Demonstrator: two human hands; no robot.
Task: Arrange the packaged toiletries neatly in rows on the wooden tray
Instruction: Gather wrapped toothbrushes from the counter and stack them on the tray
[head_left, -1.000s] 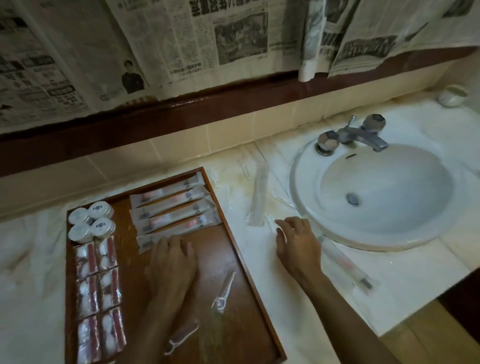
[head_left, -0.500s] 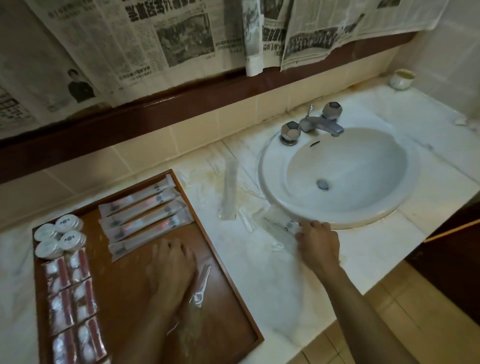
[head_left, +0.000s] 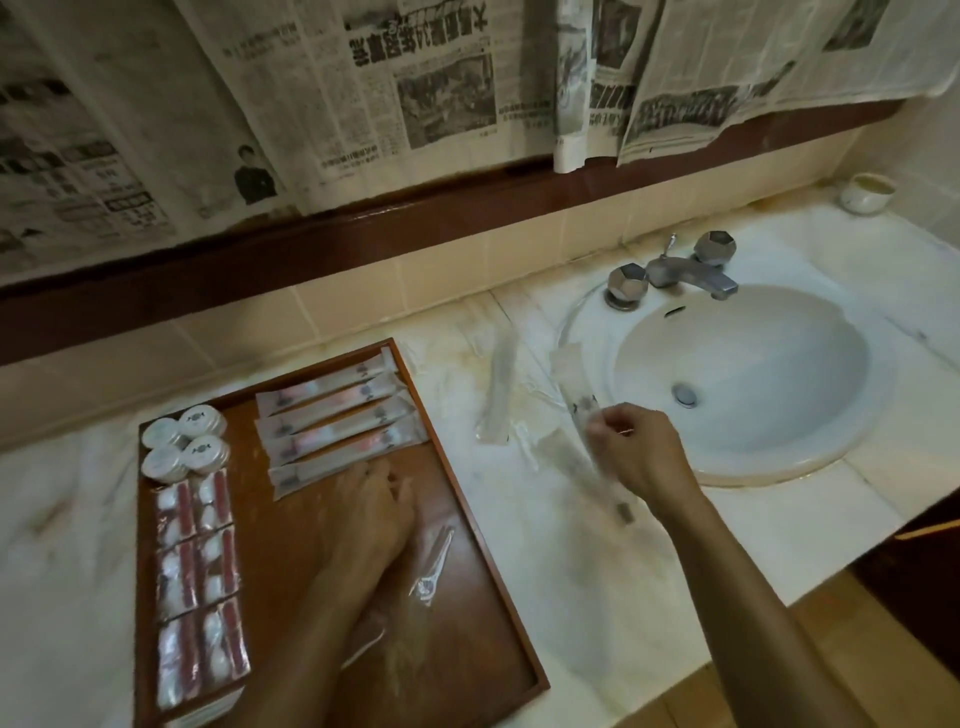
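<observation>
Beside the sink (head_left: 727, 467), the right hand (head_left: 641, 452) now pinches a wrapped toothbrush packet (head_left: 597, 467), lifted off the counter (head_left: 545, 545) a second ago. Well left of it, the left hand (head_left: 371, 512) rests flat on the wooden tray (head_left: 467, 545), touching the toothbrush row (head_left: 337, 421), which likely takes this packet next.

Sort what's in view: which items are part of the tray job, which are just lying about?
Job: tray; toothbrush packs; round soaps; red-and-white packets; clear sachet; loose pack on the counter; pack pinched by right hand; left hand resting on tray.

Lying about: sink; tap; cup; newspapers.
</observation>
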